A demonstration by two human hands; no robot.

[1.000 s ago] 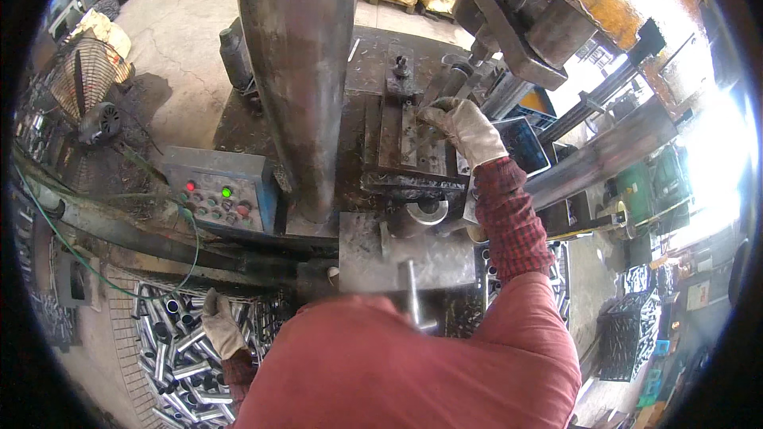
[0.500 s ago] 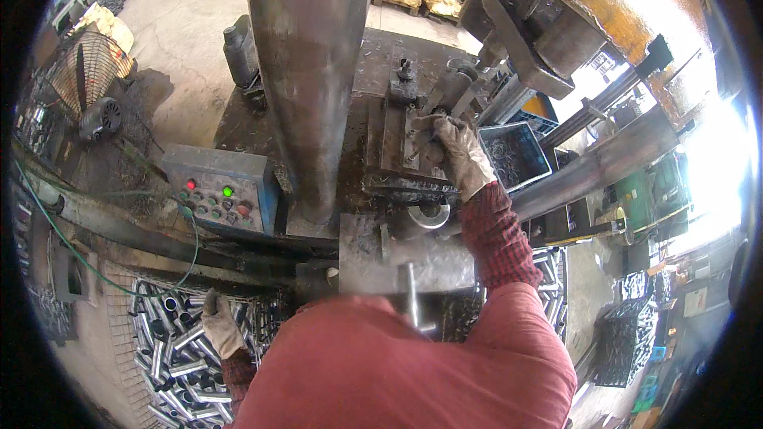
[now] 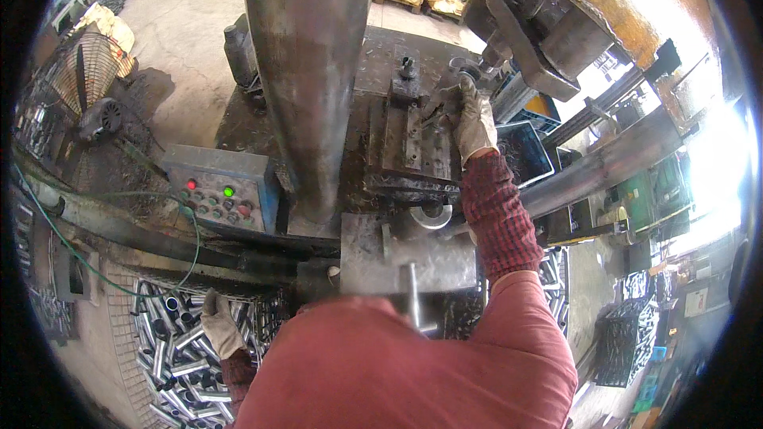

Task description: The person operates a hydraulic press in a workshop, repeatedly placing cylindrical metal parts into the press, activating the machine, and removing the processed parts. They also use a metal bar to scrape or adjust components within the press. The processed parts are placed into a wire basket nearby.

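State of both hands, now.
Left hand: by the metal tubes; grip cannot be told.
Right hand: at the metal fixture; grip cannot be told.

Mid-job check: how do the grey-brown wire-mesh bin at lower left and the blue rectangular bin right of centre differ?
The grey-brown wire-mesh bin has open grid walls; the blue rectangular bin has solid ones. The mesh bin takes up more of the view than the blue bin. The mesh bin holds shiny metal tubes; the blue bin, thin scraps. Both are open-topped.
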